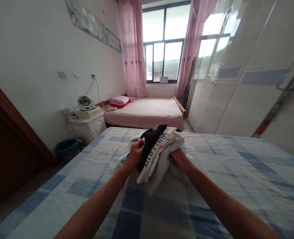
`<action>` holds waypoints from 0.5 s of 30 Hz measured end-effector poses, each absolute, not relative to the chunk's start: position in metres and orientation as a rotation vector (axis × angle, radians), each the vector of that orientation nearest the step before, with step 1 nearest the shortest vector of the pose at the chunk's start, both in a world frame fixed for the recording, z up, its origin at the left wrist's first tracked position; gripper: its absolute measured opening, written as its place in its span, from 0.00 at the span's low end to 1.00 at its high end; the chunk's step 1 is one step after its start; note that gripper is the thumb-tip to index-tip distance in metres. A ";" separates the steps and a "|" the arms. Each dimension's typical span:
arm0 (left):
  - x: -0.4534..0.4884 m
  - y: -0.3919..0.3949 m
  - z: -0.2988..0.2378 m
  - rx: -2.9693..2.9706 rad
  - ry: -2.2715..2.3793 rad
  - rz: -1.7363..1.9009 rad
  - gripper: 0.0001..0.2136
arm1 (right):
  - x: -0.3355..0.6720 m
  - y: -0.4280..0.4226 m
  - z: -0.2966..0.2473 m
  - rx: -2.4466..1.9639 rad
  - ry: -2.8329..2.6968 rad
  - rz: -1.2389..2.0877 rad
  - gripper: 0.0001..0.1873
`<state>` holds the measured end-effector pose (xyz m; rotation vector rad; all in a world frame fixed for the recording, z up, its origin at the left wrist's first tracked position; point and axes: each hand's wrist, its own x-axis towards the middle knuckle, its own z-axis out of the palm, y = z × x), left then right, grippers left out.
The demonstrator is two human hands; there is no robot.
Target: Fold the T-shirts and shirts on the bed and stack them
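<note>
The bed (236, 186) has a blue and white sheet that spreads flat to the left and right of the clothes (158, 152). The clothes sit near its far edge, around the middle. Past that edge is a pink bed (151, 111). The left edge slants down toward the person, with a bin (66, 147) and a nightstand (87, 129) beyond it. A closet (226, 76) stands past the right side.

2 bare arms reach forward and lean in toward each other. The left hand (136, 153) is bent around the black top, thumb up, pinching the clothes. The right hand (181, 160) is tucked into the gray part; its fingertips are hidden, so its grip cannot be told. The pile tilts between the 2 hands.
</note>
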<state>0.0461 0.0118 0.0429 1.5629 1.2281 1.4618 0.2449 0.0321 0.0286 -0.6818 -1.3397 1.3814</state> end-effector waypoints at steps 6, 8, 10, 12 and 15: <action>-0.018 0.022 0.090 1.573 1.366 1.629 0.14 | 0.292 0.058 0.053 -0.972 -1.351 1.003 0.11; -0.040 0.021 0.098 1.643 1.484 1.619 0.15 | 0.316 0.064 0.030 -1.147 -1.458 0.863 0.12; -0.053 0.018 0.106 1.596 1.475 1.723 0.13 | 0.333 0.065 -0.001 -1.118 -1.519 0.881 0.13; -0.060 0.016 0.119 1.531 1.448 1.804 0.12 | 0.343 0.062 -0.027 -1.040 -1.500 0.922 0.15; -0.065 0.020 0.146 1.532 1.539 1.930 0.13 | 0.348 0.060 -0.045 -0.983 -1.493 0.917 0.17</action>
